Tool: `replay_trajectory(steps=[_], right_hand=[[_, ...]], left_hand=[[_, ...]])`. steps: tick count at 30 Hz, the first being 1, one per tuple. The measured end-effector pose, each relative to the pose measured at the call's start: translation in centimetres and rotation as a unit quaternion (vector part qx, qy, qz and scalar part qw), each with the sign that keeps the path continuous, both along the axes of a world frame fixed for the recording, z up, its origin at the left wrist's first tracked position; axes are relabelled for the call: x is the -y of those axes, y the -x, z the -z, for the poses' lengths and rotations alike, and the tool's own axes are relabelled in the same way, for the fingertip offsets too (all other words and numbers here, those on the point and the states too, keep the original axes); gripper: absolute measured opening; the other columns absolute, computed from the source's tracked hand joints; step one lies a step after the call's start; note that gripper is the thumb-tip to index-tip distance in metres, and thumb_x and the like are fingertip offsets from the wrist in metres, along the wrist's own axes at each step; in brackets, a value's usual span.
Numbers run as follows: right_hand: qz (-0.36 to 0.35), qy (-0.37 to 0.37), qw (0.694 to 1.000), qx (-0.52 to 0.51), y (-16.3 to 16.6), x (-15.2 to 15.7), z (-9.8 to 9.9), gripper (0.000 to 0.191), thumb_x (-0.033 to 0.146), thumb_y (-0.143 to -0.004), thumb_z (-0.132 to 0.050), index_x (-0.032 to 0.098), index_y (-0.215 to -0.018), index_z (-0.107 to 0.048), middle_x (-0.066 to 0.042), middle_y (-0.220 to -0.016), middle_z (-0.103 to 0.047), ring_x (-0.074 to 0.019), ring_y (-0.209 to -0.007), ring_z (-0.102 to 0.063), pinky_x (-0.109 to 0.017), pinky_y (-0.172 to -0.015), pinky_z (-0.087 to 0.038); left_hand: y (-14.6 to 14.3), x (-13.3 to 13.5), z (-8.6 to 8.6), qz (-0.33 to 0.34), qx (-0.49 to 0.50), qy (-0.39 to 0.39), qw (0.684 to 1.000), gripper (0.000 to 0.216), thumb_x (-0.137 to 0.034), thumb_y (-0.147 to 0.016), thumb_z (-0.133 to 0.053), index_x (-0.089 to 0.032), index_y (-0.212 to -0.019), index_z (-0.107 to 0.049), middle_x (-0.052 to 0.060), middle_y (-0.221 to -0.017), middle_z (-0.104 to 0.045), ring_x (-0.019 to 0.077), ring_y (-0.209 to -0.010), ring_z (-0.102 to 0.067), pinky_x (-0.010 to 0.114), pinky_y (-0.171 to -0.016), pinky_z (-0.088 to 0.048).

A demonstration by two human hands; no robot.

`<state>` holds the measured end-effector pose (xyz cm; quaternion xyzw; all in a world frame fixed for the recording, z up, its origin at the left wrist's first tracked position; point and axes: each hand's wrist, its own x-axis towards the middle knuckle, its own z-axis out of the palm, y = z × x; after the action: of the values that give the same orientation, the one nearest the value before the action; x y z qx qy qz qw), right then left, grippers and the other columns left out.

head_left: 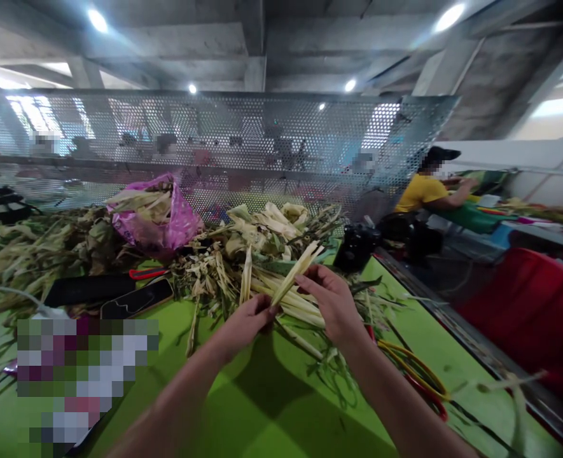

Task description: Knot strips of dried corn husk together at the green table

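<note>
My left hand (245, 321) is closed around the lower end of a pale yellow-green palm leaf strip (296, 270) that slants up to the right. The fingers of my right hand (331, 299) pinch the same strip further up. Both hands hover over a loose bundle of similar strips (281, 299) lying on the bright green table (271, 407). A bigger heap of dried leaves (257, 238) lies just beyond.
A pink plastic bag (159, 219) of leaves sits at the back left, with two dark phones (138, 299) and red-handled scissors (145, 273) nearby. A perforated metal screen (214, 143) closes the far side. Red and yellow cords (415, 372) lie at right. A person in a yellow shirt (422, 191) works beyond.
</note>
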<state>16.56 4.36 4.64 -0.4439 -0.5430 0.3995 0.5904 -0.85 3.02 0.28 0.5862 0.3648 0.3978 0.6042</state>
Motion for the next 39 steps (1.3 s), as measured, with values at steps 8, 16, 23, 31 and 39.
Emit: replay_trajectory(steps=[8,16,23,31,39], right_hand=[[0.04,-0.016,0.999,0.033,0.1,-0.1,0.3,0.033,0.046,-0.067,-0.074,0.017,-0.067,-0.057,0.001,-0.061,-0.054,-0.0126,-0.058,-0.048,-0.026,-0.056,-0.04],[0.058,-0.031,0.997,0.034,0.8,0.6,0.1,0.027,0.04,-0.069,-0.074,0.018,-0.067,-0.06,0.0,-0.061,-0.058,-0.0136,-0.059,-0.051,-0.027,-0.057,-0.041],[-0.07,-0.083,0.993,0.042,1.8,2.2,-0.6,0.01,0.03,-0.078,-0.068,0.022,-0.081,-0.063,-0.004,-0.096,-0.068,-0.0209,-0.092,-0.061,-0.036,-0.087,-0.045],[-0.166,-0.035,0.982,0.078,2.1,2.6,-0.9,0.009,0.029,-0.081,-0.063,0.021,-0.084,-0.066,-0.004,-0.092,-0.069,-0.0222,-0.095,-0.062,-0.039,-0.092,-0.043],[-0.212,-0.03,0.965,0.154,1.3,2.4,-1.2,0.014,0.034,-0.081,-0.062,0.02,-0.084,-0.063,-0.004,-0.084,-0.064,-0.0204,-0.084,-0.059,-0.033,-0.079,-0.045]], left_hand=[[-0.4,-0.1,0.2,-0.063,0.075,0.05,0.994,0.035,-0.05,-0.075,-0.062,-0.016,-0.076,-0.057,-0.003,-0.063,-0.044,0.007,-0.054,-0.034,0.019,-0.05,-0.027],[-0.6,-0.1,0.1,-0.094,0.164,0.107,0.976,0.034,-0.05,-0.075,-0.064,-0.018,-0.074,-0.052,-0.007,-0.055,-0.034,0.0058,-0.049,-0.028,0.018,-0.05,-0.031],[-0.4,-0.4,0.5,-0.099,0.201,0.058,0.973,0.035,-0.052,-0.075,-0.063,-0.018,-0.078,-0.053,-0.006,-0.061,-0.041,0.0057,-0.048,-0.033,0.02,-0.048,-0.032],[0.1,-0.2,-0.1,-0.117,0.261,0.111,0.952,0.036,-0.046,-0.073,-0.068,-0.019,-0.075,-0.045,-0.008,-0.059,-0.034,0.0051,-0.049,-0.031,0.019,-0.051,-0.031],[0.3,-0.2,-0.5,-0.092,0.255,0.102,0.957,0.032,-0.043,-0.077,-0.061,-0.02,-0.073,-0.041,-0.008,-0.056,-0.03,0.0063,-0.048,-0.026,0.021,-0.052,-0.03]])
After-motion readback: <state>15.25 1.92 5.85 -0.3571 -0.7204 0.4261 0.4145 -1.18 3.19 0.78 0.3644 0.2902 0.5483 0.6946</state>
